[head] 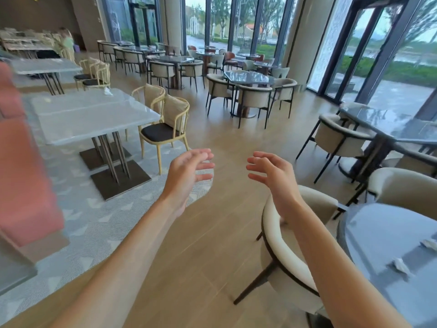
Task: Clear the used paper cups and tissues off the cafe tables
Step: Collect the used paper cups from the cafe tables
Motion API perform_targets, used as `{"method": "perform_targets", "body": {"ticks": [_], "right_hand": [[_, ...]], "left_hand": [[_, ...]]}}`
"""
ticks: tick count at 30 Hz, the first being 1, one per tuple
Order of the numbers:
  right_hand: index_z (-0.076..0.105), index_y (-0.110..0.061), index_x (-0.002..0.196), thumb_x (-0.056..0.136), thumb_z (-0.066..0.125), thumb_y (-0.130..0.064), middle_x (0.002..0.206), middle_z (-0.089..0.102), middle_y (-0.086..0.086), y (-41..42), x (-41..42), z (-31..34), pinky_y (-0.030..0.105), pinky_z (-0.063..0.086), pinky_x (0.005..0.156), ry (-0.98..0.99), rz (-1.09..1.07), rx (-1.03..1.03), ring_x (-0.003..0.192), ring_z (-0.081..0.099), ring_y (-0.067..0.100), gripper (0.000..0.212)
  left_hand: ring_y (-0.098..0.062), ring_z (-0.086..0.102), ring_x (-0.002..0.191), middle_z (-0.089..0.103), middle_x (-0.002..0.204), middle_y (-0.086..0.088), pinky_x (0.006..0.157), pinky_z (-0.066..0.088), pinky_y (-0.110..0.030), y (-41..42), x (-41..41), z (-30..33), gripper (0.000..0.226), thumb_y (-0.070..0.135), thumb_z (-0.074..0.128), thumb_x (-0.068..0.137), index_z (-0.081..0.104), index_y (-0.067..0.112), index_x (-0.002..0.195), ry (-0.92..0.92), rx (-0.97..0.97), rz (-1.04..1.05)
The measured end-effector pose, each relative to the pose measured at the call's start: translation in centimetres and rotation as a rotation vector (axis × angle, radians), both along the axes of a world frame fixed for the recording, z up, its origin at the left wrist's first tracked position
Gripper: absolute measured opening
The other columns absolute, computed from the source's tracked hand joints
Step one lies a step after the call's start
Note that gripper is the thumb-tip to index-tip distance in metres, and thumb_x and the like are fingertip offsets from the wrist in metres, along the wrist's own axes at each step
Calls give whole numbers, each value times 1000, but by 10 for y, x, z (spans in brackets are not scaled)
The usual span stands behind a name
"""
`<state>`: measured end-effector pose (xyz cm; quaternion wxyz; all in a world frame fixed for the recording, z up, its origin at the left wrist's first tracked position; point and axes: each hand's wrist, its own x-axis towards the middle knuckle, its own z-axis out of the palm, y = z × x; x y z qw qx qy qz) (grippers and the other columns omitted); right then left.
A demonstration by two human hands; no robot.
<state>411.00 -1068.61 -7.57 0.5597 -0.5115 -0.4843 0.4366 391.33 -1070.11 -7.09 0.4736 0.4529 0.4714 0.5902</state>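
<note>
Both grips empty: my left hand and right hand spread wide, mid-air; two tissues on right surface.

2 crumpled white tissues lie apart on grey table, right; 3rd tissue on far white table.

Pale wood-tone floor under the fingers; grey carpet with white chevrons left of them; beyond it a glossy white table, a pink bench; right, 2 white tissues on a grey-blue table, a cream chair.
</note>
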Motion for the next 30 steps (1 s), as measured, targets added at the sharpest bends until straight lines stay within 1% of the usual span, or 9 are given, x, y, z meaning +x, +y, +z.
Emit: {"method": "perform_targets", "body": {"ticks": [3, 6, 12, 17, 21, 25, 30], "right_hand": [[68, -11, 115, 96, 59, -12, 108, 74, 11, 61, -16, 11, 38, 61, 89, 6, -41, -8, 101, 72, 23, 21], [68, -10, 116, 96, 59, -12, 108, 74, 10, 117, -27, 20, 36, 61, 87, 10, -85, -4, 101, 72, 22, 22], [67, -10, 120, 97, 60, -14, 109, 74, 8, 220, -22, 18, 37, 61, 88, 0, -155, -21, 100, 72, 20, 24], [67, -9, 119, 96, 60, -14, 109, 74, 9, 324, 0, 4, 39, 61, 89, 6, -176, -14, 99, 72, 20, 24], [67, -9, 119, 96, 62, -15, 108, 74, 10, 422, 28, -8, 38, 61, 89, 47, -176, -6, 100, 73, 21, 24], [67, -10, 118, 96, 61, -15, 108, 74, 11, 523, 61, -7, 40, 60, 91, 72, -164, -41, 101, 72, 23, 23], [67, -9, 117, 96, 59, -13, 108, 74, 13, 630, 89, 8, 40, 60, 90, 84, -161, -50, 101, 72, 25, 22]], "left_hand": [[-31, 68, 110, 72, 116, -13, 94, 57, -50, 68, -16, 9, 21, 12, 52, 102, 69, 5, 113, 6, 1, -60], [-33, 68, 111, 71, 117, -15, 92, 58, -49, 134, -25, 16, 22, 11, 51, 102, 69, 4, 113, 5, 0, -104], [-34, 67, 111, 70, 118, -18, 90, 58, -48, 246, -18, 13, 23, 9, 52, 102, 68, 1, 115, -2, -15, -176], [-30, 69, 106, 70, 119, -19, 90, 58, -47, 352, 5, -1, 24, 9, 51, 102, 68, 1, 115, 25, -22, -196], [-26, 69, 101, 70, 118, -19, 92, 57, -49, 453, 36, -6, 24, 9, 50, 102, 68, 1, 116, 46, -8, -200], [-27, 70, 102, 71, 116, -17, 94, 57, -52, 554, 71, 6, 22, 9, 50, 102, 68, 3, 114, 45, -7, -190], [-32, 69, 108, 72, 114, -16, 93, 58, -50, 660, 93, 18, 22, 10, 50, 102, 68, 4, 113, 43, -6, -164]]}}
